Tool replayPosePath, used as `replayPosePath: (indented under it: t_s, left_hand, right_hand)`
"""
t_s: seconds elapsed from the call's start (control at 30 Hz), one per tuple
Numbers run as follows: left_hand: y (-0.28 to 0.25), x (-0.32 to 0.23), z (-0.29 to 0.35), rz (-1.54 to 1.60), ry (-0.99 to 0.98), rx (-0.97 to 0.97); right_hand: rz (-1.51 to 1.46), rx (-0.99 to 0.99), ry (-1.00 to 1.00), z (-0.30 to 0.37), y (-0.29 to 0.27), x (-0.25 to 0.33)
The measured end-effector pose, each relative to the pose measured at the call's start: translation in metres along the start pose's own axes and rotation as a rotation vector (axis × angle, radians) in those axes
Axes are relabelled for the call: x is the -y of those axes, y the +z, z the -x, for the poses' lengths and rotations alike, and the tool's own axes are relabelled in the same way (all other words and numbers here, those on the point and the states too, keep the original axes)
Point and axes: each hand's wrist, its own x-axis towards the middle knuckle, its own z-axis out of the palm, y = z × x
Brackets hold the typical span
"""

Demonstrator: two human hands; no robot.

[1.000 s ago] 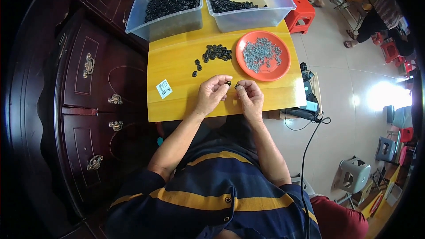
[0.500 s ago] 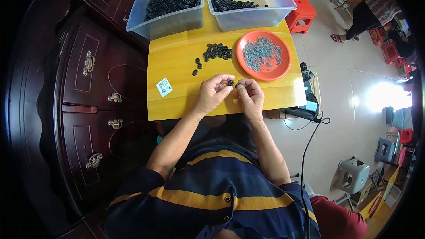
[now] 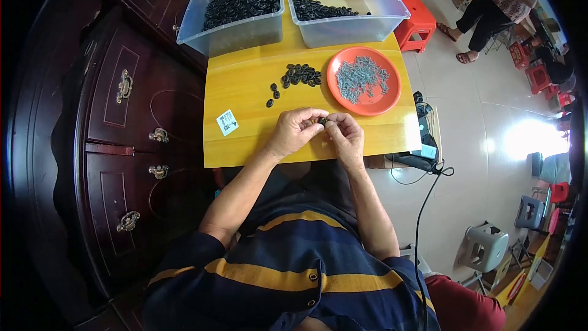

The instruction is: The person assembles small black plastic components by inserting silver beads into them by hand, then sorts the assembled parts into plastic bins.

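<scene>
Fingertips meet over a small dark piece (image 3: 322, 121) above the middle of the near edge of a yellow tabletop (image 3: 245, 147). The left hand (image 3: 294, 132) pinches it between thumb and forefinger, and the right hand (image 3: 348, 136) grips it from the other side in a like pinch; fingers cover so much of it that its pointing and long axis cannot be told.

Along the far edge stand two clear plastic tubs. The left tub (image 3: 233, 35), toward the far left corner, holds a deep heap of black ovals (image 3: 242, 3); the right tub (image 3: 343, 30), at the far right corner, holds a lower mound of black pieces (image 3: 318, 9) banked toward its left side, its smooth bottom showing beyond.

Near the right edge, a round, shallow orange-red plate (image 3: 375, 101) carries a loose pile of thin grey slivers (image 3: 360, 78), their long axes running every way. Between plate and left edge lies a cluster of glossy black oval pieces (image 3: 300, 75), several with openings at the centre, and three stragglers (image 3: 276, 94) trail from it toward the near edge. A white printed sticker (image 3: 227, 122) lies by the near left corner.
</scene>
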Motion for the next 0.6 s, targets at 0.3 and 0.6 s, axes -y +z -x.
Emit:
replayPosePath:
  t_s: [0.3, 0.6]
  left_hand:
    - [-0.009, -0.003, -0.007, 0.026, -0.060, 0.089]
    - [-0.024, -0.013, -0.012, -0.061, 0.001, 0.210]
  right_hand:
    - [-0.043, 0.040, 0.077, -0.005, -0.004, 0.005]
    - [-0.027, 0.173, 0.255, -0.005, -0.003, 0.018]
